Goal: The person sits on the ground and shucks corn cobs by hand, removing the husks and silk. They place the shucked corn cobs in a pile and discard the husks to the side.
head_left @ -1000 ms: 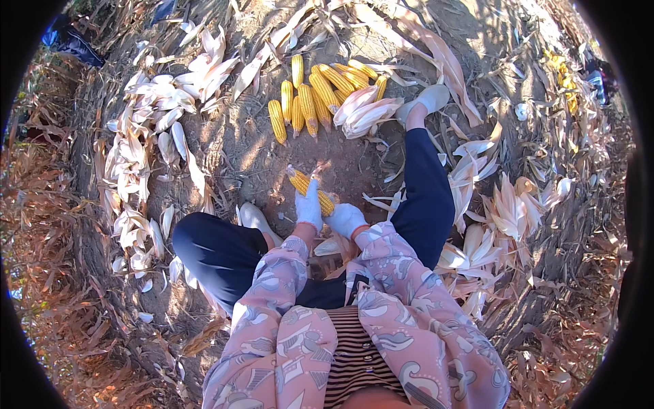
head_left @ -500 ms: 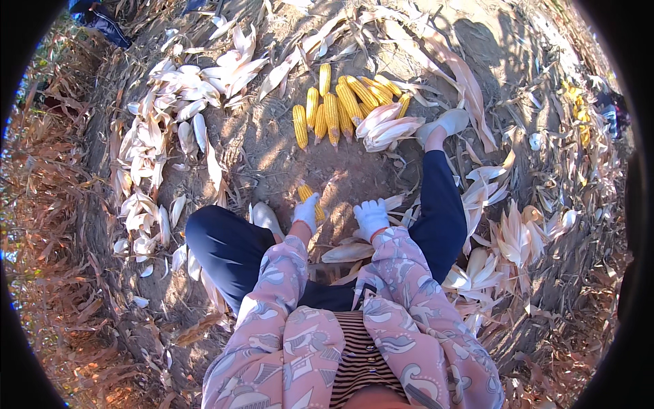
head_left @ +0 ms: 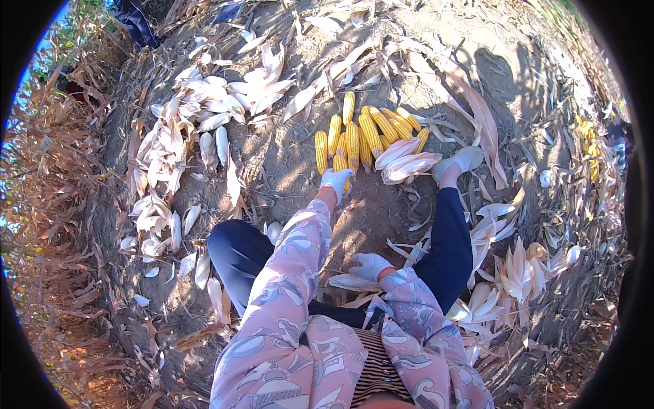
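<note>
My left hand [head_left: 336,179], in a white glove, is closed round a husked yellow corn cob [head_left: 347,185] at the near edge of a group of bare cobs [head_left: 352,144]. The glove hides most of the held cob. My right hand [head_left: 371,266], also gloved, is lower, between my legs, with its fingers apart over a pale corn husk [head_left: 354,282]. Whether it touches the husk I cannot tell. At the right end of the group lie unhusked ears [head_left: 409,166] in pale husks.
Heaped husks [head_left: 161,153] curve along the left, and more husks [head_left: 519,271] lie to the right. My bent legs [head_left: 238,255] flank the work area. Dry stalks [head_left: 48,204] line the left rim. Dark clothing of another person [head_left: 135,24] shows at top left.
My left hand has reached forward with the corn cob to the near side of the group. My right hand has drawn back toward me, over the husk. The view has shifted slightly.
</note>
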A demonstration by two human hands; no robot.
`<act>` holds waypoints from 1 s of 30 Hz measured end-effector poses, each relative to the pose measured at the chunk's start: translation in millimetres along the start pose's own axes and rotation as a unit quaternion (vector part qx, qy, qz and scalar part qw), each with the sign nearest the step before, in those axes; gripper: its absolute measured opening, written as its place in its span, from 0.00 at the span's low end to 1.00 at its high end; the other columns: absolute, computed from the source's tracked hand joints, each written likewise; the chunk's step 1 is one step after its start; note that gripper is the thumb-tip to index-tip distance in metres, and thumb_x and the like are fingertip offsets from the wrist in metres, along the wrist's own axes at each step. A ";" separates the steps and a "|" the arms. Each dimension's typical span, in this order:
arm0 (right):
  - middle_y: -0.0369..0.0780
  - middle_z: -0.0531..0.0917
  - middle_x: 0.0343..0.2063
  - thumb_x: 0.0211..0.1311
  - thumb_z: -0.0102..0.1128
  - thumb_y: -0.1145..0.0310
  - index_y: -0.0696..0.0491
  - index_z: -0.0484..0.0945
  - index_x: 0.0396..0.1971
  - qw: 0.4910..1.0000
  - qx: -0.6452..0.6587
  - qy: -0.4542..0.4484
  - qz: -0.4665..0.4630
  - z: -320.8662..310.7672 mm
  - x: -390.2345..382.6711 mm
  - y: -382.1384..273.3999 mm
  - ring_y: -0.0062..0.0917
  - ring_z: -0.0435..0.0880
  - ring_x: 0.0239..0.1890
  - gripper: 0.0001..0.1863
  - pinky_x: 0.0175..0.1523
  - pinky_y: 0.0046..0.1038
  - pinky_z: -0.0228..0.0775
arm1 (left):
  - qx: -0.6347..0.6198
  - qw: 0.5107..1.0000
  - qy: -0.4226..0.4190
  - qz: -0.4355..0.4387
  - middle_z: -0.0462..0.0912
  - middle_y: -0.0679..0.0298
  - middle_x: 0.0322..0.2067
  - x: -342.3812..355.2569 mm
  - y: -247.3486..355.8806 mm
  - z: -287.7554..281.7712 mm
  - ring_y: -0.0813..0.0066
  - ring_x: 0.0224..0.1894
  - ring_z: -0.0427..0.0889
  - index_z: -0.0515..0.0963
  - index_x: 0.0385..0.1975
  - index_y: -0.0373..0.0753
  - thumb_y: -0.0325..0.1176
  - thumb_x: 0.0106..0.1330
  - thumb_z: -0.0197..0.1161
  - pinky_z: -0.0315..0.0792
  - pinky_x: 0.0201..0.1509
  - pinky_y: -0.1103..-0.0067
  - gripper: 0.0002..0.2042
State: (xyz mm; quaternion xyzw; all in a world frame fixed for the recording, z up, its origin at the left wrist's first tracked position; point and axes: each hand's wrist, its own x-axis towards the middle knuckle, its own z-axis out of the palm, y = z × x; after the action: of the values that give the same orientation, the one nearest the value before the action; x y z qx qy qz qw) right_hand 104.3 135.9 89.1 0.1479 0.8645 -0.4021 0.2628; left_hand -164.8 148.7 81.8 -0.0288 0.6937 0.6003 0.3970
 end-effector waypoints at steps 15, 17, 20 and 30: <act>0.49 0.82 0.46 0.58 0.58 0.46 0.52 0.78 0.51 0.995 -0.036 -0.088 0.016 3.0 27.2 -5.4 0.42 0.81 0.51 0.28 0.56 0.35 0.72 | 0.575 0.799 0.005 0.174 0.81 0.52 0.49 -7.2 220.2 -233.0 0.55 0.52 0.79 0.77 0.52 0.36 0.50 0.55 0.61 0.71 0.58 0.71 0.28; 0.49 0.82 0.47 0.57 0.58 0.45 0.51 0.78 0.51 0.993 -0.049 -0.098 0.035 12.8 33.7 2.3 0.43 0.80 0.51 0.29 0.56 0.36 0.71 | 0.511 0.808 0.174 0.235 0.83 0.49 0.43 2.7 186.2 -324.1 0.54 0.47 0.82 0.79 0.47 0.37 0.47 0.55 0.62 0.73 0.53 0.69 0.24; 0.48 0.81 0.49 0.58 0.57 0.44 0.52 0.76 0.54 0.986 -0.054 -0.146 0.053 13.8 43.8 -10.9 0.41 0.79 0.54 0.31 0.58 0.34 0.70 | 0.401 0.875 0.262 0.068 0.84 0.49 0.41 9.9 130.2 -443.4 0.55 0.46 0.83 0.81 0.44 0.38 0.46 0.56 0.61 0.74 0.51 0.68 0.21; 0.41 0.78 0.54 0.61 0.63 0.53 0.53 0.66 0.63 0.874 0.363 -0.265 0.185 18.9 62.8 -43.8 0.30 0.77 0.55 0.34 0.62 0.27 0.67 | 0.388 0.873 0.294 0.026 0.82 0.51 0.45 133.9 16.4 -468.0 0.52 0.51 0.79 0.81 0.41 0.40 0.45 0.56 0.60 0.73 0.54 0.65 0.18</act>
State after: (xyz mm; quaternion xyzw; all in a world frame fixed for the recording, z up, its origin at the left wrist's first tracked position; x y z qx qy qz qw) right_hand 38.8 96.3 69.9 0.2780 0.5125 -0.6556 0.4799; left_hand -506.3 -188.7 -0.1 -0.0298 0.9561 0.2569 0.1378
